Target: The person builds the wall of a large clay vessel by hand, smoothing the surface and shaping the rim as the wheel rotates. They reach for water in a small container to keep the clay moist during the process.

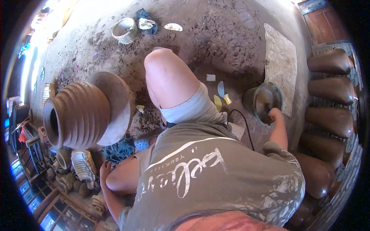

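Observation:
On the right, my right hand (274, 114) is at the near rim of a dark bucket (251, 101) holding murky brown water. Its fingers look curled, and whatever is in them is hidden. Down at the left, beside my bent knee, my left hand (105, 169) hangs close to a bundle of blue cloth or netting (118, 151); its fingers are too small to read. A large ribbed clay pot (79, 115) stands to the left on a round wheel disc (115, 111), its dark mouth facing the left edge.
Smooth brown clay pots (329, 87) line the right side. A pale mat (281, 57) lies beyond the bucket. Thin curved scrapers (221, 89) and a black cable (246, 125) rest near my leg. Farther off are a pale bucket (124, 30) and spread wet clay (227, 38).

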Motion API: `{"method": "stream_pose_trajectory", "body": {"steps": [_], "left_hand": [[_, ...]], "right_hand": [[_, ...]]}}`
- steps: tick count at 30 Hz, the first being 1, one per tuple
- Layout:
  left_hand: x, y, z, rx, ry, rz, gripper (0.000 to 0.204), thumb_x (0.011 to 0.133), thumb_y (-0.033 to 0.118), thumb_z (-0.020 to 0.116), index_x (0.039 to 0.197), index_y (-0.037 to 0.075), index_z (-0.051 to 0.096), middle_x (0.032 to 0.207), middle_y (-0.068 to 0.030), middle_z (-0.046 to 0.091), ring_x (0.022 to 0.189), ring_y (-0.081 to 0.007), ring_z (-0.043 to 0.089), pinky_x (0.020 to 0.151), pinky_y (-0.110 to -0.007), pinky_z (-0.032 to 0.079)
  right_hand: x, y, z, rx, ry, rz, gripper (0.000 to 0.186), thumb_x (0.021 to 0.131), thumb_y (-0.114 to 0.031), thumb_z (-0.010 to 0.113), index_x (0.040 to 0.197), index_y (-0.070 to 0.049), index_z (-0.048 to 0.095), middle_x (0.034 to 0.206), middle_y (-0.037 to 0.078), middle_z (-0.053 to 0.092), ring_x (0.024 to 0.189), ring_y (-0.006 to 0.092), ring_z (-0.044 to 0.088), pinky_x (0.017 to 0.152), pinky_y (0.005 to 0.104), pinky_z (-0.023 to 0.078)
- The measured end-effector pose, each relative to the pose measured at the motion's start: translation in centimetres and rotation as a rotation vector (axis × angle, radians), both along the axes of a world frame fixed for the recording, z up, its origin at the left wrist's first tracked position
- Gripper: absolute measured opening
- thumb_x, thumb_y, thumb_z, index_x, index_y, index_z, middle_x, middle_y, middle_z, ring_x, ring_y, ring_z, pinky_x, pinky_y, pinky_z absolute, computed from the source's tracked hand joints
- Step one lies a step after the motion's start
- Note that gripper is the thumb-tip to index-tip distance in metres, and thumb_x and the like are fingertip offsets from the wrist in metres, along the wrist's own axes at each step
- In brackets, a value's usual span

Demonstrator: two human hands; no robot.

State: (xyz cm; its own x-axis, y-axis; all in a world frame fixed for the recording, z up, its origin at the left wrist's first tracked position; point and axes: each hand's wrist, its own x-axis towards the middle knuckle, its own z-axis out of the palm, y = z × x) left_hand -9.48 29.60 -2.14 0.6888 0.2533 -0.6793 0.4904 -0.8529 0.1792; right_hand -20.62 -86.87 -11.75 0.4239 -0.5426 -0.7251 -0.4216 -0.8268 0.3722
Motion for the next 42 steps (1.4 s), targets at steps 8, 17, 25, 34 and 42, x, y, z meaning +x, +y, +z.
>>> {"method": "stream_pose_trajectory", "body": {"steps": [8, 17, 25, 34, 42], "left_hand": [[-2.6, -3.0, 2.5, 0.025, -0.009, 0.008, 0.054, 0.101, 0.044, 0.063, 0.127, -0.003, 0.071, 0.11, -0.0264, 0.076, 0.101, -0.0393, 0.075, 0.089, -0.047, 0.056], [0.0, -1.4, 3.8, 0.107, -0.032, -0.081, 0.055, 0.102, 0.046, 0.062, 0.13, -0.002, 0.069, 0.12, -0.0266, 0.073, 0.117, -0.0427, 0.069, 0.098, -0.049, 0.053], [-6.3, -3.3, 3.3, 0.177, 0.078, 0.097, 0.056, 0.102, 0.048, 0.06, 0.13, 0.001, 0.069, 0.117, -0.0267, 0.074, 0.113, -0.0437, 0.07, 0.096, -0.05, 0.054], [-6.7, -3.0, 4.2, 0.265, 0.013, 0.17, 0.054, 0.099, 0.045, 0.066, 0.129, 0.0, 0.07, 0.117, -0.0269, 0.074, 0.112, -0.0427, 0.071, 0.095, -0.049, 0.055], [-3.1, -3.9, 5.8, 0.238, -0.002, 0.023, 0.052, 0.099, 0.041, 0.066, 0.133, 0.001, 0.068, 0.118, -0.0252, 0.075, 0.114, -0.0408, 0.071, 0.096, -0.047, 0.055]], "right_hand": [[13.5, 11.7, 12.8, 0.446, -1.067, -0.934, 0.035, 0.107, -0.038, 0.059, 0.09, -0.007, 0.065, 0.065, -0.002, 0.051, 0.051, 0.0109, 0.045, 0.047, 0.0302, 0.034], [31.8, 30.5, -0.9, 0.276, -1.109, -0.191, 0.041, 0.109, -0.038, 0.051, 0.102, 0.001, 0.064, 0.086, 0.028, 0.068, 0.09, 0.0508, 0.067, 0.084, 0.0545, 0.051], [35.1, 35.7, -1.0, 0.428, -1.069, -0.125, 0.054, 0.109, -0.049, 0.046, 0.11, 0.0, 0.069, 0.102, 0.031, 0.072, 0.102, 0.0532, 0.066, 0.089, 0.0612, 0.048], [42.1, 35.7, 3.9, 0.526, -1.38, -0.056, 0.04, 0.109, -0.041, 0.053, 0.11, -0.003, 0.067, 0.092, 0.026, 0.071, 0.09, 0.0453, 0.069, 0.08, 0.0533, 0.051], [50.7, 31.8, -1.5, 0.443, -1.546, -0.267, 0.046, 0.11, -0.039, 0.046, 0.099, 0.002, 0.064, 0.088, 0.025, 0.069, 0.083, 0.0489, 0.065, 0.08, 0.0528, 0.052]]}}
